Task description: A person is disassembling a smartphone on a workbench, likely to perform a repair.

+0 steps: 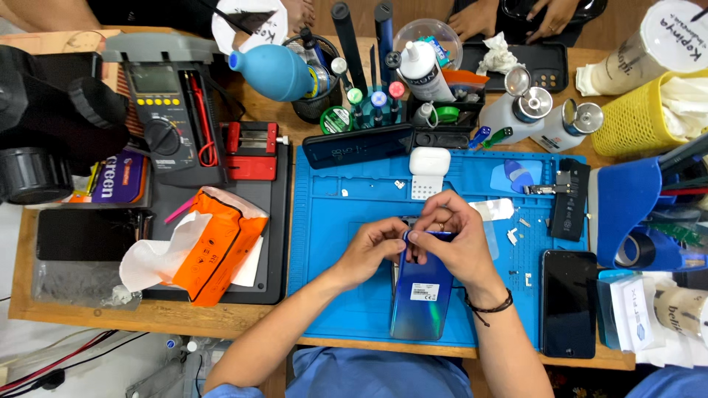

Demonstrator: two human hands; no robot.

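Blue phone [422, 298] lies on the blue mat [332, 243]; both hands' fingers [413, 237] pinch its top edge, seemingly.

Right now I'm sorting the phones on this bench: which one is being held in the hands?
The blue phone on the blue mat, gripped at its top edge by both hands. The black phone at the right and the dark phone above lie untouched.
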